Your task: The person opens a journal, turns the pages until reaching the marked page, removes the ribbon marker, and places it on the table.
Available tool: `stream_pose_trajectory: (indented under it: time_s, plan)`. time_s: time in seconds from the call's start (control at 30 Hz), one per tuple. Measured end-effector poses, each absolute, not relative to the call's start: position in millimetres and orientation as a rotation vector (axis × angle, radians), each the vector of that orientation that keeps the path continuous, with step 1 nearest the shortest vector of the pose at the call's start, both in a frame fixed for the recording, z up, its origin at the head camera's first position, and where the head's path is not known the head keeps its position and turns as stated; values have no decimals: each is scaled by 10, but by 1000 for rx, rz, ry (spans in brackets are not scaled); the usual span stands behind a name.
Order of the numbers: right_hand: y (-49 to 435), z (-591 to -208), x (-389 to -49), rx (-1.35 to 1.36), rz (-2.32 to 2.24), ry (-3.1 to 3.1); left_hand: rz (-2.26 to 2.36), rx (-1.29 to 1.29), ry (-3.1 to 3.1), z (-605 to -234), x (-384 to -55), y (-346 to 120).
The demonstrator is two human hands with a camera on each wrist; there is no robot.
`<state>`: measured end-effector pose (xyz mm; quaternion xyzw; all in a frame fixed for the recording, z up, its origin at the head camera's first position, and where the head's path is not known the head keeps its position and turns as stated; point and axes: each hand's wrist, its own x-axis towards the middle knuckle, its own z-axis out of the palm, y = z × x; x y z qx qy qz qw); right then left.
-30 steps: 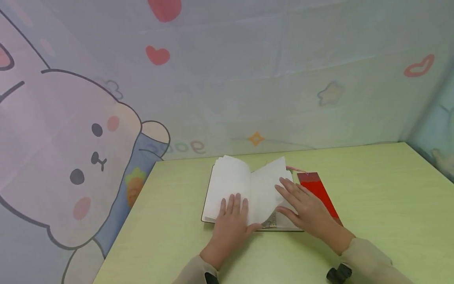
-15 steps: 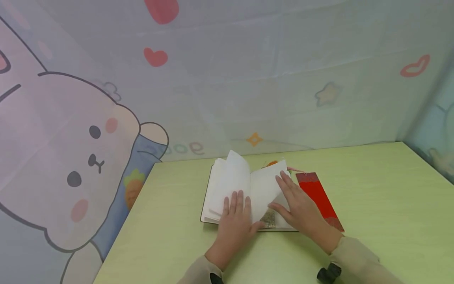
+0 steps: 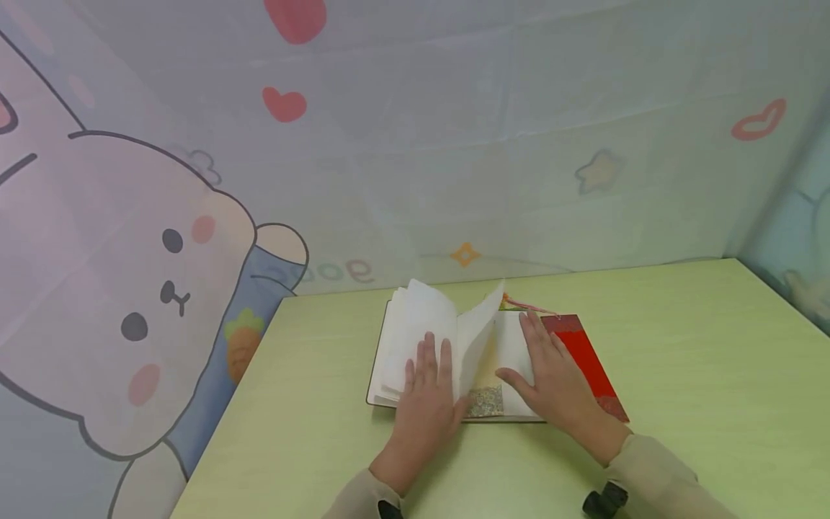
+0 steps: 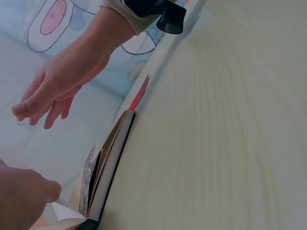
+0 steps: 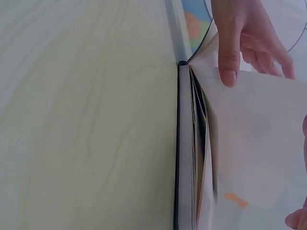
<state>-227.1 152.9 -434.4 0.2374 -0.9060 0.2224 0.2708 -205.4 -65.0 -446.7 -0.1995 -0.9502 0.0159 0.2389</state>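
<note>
An open book [image 3: 519, 353] with blank white pages lies on the table. One leaf [image 3: 481, 335] stands raised near the spine. Beneath that leaf, on the right-hand page, is a yellow bookmark [image 3: 486, 400] with a grey patterned end; the leaf hides part of it. My left hand [image 3: 424, 407] rests on the left pages, fingers straight, its thumb close to the raised leaf. Over the book's right side is my right hand [image 3: 560, 382], fingers extended, holding nothing; the left wrist view shows this right hand [image 4: 55, 91] above the pages.
A red bookmark [image 3: 580, 360] lies at the book's right side, partly behind my right hand. Its pink tassel [image 3: 532, 306] runs along the book's top edge. The light green table [image 3: 700, 375] meets a printed cloth backdrop [image 3: 415, 144] at the back.
The right-hand leaf has lifted away from my right hand and swung left toward the spine, uncovering more of the yellow bookmark. My left hand stays on the left pages.
</note>
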Motion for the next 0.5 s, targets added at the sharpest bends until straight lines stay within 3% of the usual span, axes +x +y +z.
stream_pose_trajectory:
  time_s: [0.33,0.5]
  plan:
    - [1589,-4326,-2348,592,722,-2558,-143,-560,-2332,-4540,-2150,-699]
    - [1578,-4334,-2392,571,727,-2575,2,-516,-2264,-4531,-2167,-704]
